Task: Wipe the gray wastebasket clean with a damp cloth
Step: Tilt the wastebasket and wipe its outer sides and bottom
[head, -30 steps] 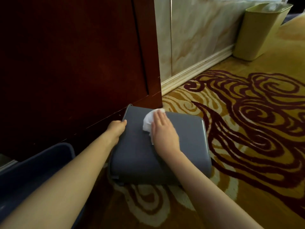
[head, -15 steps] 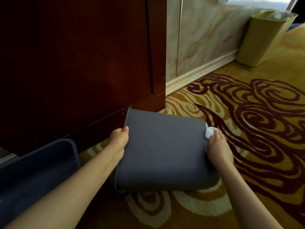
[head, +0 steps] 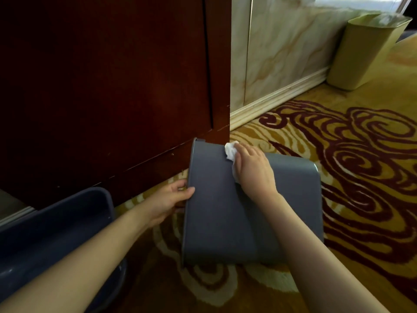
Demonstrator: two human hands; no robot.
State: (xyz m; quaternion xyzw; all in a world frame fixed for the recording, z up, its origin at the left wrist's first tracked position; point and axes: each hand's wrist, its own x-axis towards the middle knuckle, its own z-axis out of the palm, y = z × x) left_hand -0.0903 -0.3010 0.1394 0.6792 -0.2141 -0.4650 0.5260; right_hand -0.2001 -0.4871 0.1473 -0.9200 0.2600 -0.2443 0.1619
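Note:
The gray wastebasket (head: 216,213) lies on its side on the patterned carpet, its rim toward the left. My left hand (head: 169,199) grips that rim at the left edge, thumb on the top face. My right hand (head: 252,168) presses a crumpled white cloth (head: 230,151) flat against the upper face near its far edge, fingers spread over the cloth. Part of the cloth is hidden under my palm.
A dark red wooden cabinet (head: 112,86) stands just behind the wastebasket. A dark blue tub (head: 52,231) sits at lower left beside my left arm. A yellow-green wastebasket (head: 361,53) stands by the marble wall at upper right. Swirl-patterned carpet (head: 361,166) spreads to the right.
My right hand with the cloth has swept from the wastebasket's right edge back across the top face to its far left part. My left hand has stayed on the rim.

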